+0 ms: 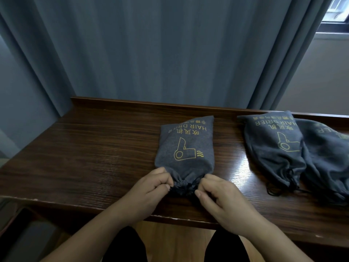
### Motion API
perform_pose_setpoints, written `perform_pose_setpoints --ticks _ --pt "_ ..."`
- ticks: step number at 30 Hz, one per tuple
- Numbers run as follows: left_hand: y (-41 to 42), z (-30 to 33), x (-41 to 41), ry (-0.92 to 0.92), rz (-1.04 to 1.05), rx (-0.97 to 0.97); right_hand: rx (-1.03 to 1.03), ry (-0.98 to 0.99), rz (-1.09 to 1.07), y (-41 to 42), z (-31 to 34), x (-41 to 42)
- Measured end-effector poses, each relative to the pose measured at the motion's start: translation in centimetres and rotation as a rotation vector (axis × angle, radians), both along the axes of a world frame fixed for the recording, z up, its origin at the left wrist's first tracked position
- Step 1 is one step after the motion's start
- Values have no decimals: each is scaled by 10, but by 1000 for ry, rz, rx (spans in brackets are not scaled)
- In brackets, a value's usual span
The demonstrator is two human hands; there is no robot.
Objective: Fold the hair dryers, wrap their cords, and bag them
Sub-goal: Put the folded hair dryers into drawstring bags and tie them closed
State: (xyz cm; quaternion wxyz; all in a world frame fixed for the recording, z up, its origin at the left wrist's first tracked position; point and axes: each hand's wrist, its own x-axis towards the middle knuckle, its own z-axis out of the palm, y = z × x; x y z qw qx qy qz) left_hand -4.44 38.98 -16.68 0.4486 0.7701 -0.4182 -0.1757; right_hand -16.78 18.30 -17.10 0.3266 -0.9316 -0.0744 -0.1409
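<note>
Dim, bluish scene; daylight enters from window (335, 15) at upper right. Glare patch on surface (237, 167) right of centre. Wide-angle bowing at edges; overall soft focus.

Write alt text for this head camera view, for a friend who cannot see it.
Two hands, left and right, pinch the gathered mouth of a grey drawstring bag printed with a yellow hair dryer, lying on a dark wooden table. Two more bags lie overlapping at the right, before blue curtains.
</note>
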Motion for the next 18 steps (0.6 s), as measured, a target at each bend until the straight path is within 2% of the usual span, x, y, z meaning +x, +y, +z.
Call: perform_pose_setpoints --ticks 11,18 --pt "-4 -5 15 107 -56 7 25 -45 -4 -14 -12 6" --pt "-4 -6 16 64 -66 20 30 -63 -13 -22 -16 6"
